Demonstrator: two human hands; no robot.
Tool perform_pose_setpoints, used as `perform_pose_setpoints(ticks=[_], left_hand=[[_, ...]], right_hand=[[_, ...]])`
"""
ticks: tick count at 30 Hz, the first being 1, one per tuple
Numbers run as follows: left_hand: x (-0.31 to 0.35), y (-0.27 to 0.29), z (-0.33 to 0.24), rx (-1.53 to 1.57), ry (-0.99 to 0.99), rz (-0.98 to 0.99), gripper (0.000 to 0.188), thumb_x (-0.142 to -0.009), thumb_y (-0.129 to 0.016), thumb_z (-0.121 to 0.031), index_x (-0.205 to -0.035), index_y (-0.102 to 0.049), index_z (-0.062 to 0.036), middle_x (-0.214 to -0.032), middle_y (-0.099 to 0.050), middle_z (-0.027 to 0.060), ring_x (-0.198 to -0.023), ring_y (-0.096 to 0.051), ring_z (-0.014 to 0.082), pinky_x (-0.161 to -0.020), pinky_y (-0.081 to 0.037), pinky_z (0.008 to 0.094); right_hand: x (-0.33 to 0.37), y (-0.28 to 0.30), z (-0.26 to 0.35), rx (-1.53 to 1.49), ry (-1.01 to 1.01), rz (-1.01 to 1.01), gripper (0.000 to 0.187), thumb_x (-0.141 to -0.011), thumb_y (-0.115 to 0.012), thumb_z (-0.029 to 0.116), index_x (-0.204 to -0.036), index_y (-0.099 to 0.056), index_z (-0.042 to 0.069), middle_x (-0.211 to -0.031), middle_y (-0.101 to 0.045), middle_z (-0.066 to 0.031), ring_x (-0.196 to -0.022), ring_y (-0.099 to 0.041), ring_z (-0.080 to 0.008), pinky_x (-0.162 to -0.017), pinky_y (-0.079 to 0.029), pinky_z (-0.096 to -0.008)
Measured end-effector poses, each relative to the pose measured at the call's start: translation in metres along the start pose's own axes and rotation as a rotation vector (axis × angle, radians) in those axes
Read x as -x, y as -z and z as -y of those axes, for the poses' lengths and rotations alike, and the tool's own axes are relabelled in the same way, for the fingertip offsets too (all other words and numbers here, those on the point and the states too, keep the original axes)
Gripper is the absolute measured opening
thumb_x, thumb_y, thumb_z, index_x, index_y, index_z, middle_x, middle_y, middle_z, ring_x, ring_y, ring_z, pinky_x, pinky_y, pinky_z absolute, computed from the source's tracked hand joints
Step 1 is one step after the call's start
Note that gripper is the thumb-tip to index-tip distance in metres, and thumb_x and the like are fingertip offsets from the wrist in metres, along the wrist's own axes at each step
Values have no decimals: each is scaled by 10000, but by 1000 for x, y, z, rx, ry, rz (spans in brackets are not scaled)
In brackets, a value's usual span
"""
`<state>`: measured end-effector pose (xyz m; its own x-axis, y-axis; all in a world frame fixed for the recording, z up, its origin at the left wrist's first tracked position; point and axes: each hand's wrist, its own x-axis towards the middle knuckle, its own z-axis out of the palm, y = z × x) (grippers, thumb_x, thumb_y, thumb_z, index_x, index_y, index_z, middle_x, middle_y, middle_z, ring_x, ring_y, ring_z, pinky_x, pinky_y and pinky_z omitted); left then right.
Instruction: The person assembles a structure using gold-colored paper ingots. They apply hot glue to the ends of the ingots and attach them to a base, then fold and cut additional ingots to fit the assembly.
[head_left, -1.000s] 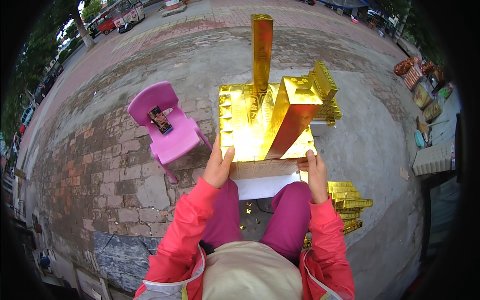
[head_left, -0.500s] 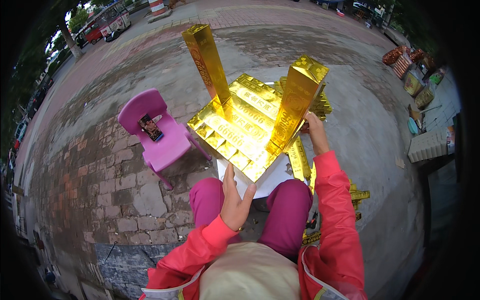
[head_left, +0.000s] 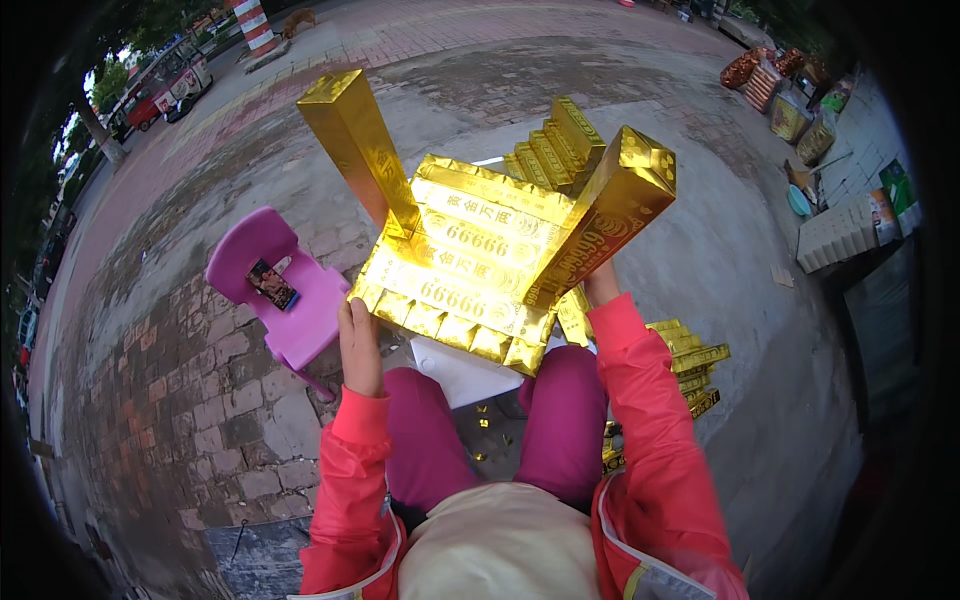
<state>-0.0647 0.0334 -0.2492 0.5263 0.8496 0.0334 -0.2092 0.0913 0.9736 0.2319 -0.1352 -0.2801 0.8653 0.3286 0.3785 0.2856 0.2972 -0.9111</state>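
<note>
A flat slab made of several shiny gold paper bars (head_left: 470,235) sits over a white table (head_left: 450,370) just above my knees. A tall gold box-shaped post (head_left: 355,150) stands at its left side, leaning outward. Another gold post (head_left: 610,215) rises from the right side, also tilted outward. My left hand (head_left: 358,350) holds the slab's near left corner, thumb and fingers at the edge. On the other side, my right hand (head_left: 603,287) grips the slab's right edge beside the right post; some of its fingers are hidden behind the gold paper.
Stacked gold bars (head_left: 555,150) lie beyond the slab, and more gold bars (head_left: 690,355) are piled low at my right. A pink chair (head_left: 300,300) with a phone (head_left: 272,284) on it stands at left. Filled bags (head_left: 790,115) and a pale ridged stack (head_left: 840,230) are at far right.
The slab with its posts has turned, its near edge now facing me more squarely. My left hand has moved left from the front edge onto the corner. More stacked bars show behind.
</note>
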Motion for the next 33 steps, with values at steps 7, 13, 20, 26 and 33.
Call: perform_pose_setpoints(ticks=[7, 13, 20, 26, 33], left_hand=[[68, -16, -4, -64, -26, -41, 631, -1068, -415, -305, -1545, -160, 19, -1531, -324, 163, -1405, -320, 238, -1158, -228, 345], [83, -22, 2, -6, -1, 34, 610, -1066, -432, -280, -1537, -183, 18, -1513, -351, 151, -1379, -363, 220, -1143, -257, 331], [69, -7, 17, -112, 32, 20, 542, -1071, -415, -298, -1509, -287, -5, -1466, -419, 111, -1310, -422, 201, -1097, -316, 340], [53, 9, 32, -307, -36, -44, 526, -1075, -380, -333, -1444, -383, 43, -1382, -492, 125, -1218, -497, 194, -1041, -365, 313], [41, 16, 35, -326, -91, 5, 511, -1071, -389, -334, -1341, -479, 90, -1292, -559, 165, -1141, -544, 220, -1017, -403, 349]], right_hand=[[-45, -37, -6, -238, -480, 189, 437, -1006, -511, 341, -1249, -568, -18, -1075, -653, -42, -927, -582, -134, -834, -454, -283], [-56, -53, 11, -130, -476, 339, 441, -1054, -383, 328, -1243, -604, -4, -1209, -646, -77, -1068, -570, -142, -955, -409, -289], [-10, 97, -48, 282, -546, 34, 330, -991, -529, 287, -1108, -674, 15, -1026, -707, -55, -859, -611, -114, -729, -494, -286], [145, 251, -131, 349, -668, -626, 188, -980, -531, 143, -1016, -649, 1, -871, -712, -89, -618, -566, -92, -510, -453, -227], [324, 290, -156, 757, -671, -553, 140, -974, -559, 127, -974, -632, 8, -833, -720, -97, -656, -639, -142, -617, -516, -300]])
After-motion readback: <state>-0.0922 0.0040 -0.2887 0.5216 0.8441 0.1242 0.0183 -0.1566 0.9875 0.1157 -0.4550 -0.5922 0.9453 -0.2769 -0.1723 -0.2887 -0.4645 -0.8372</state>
